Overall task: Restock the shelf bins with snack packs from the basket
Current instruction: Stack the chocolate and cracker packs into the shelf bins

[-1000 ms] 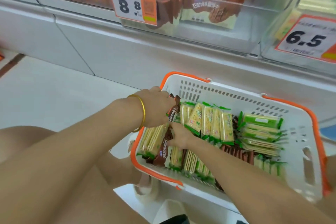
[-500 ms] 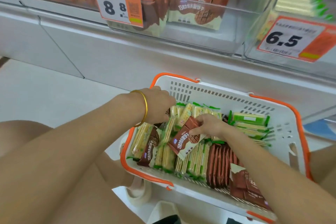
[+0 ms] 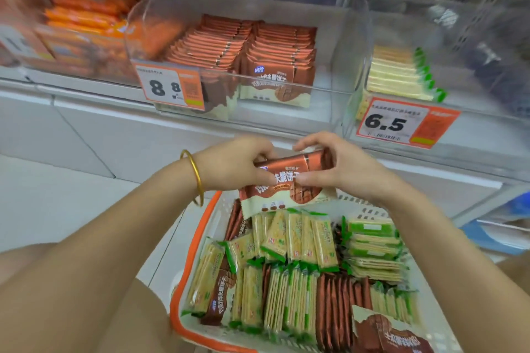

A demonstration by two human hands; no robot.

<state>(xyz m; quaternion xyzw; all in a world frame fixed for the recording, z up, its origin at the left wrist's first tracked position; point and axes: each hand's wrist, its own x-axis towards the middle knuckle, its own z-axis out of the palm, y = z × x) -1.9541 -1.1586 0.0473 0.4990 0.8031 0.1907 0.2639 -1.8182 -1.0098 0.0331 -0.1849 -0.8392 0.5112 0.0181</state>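
Both hands hold a small stack of brown chocolate snack packs (image 3: 286, 183) above the far end of the basket. My left hand (image 3: 232, 163) grips the stack's left end and my right hand (image 3: 341, 166) grips its right end. The white basket with an orange rim (image 3: 198, 240) sits below, filled with several green-and-cream cracker packs (image 3: 298, 238) and brown packs (image 3: 338, 304). Straight ahead, a clear shelf bin (image 3: 324, 100) holds matching brown packs (image 3: 252, 48) behind an 8.8 price tag (image 3: 169, 88). To its right, a second clear bin (image 3: 487, 129) holds green cracker packs (image 3: 401, 74).
A 6.5 price tag (image 3: 401, 123) hangs on the right bin. A bin of orange packs (image 3: 83, 17) stands at the left. White shelf base panels (image 3: 100, 137) run below the bins. A pale floor (image 3: 57, 203) lies left of the basket, and my knee (image 3: 57, 295) is at lower left.
Both hands lifted out of the basket, bringing brown packs up toward the shelf. The right hand's pack joined those in the left hand. The view tilted upward to the bins.
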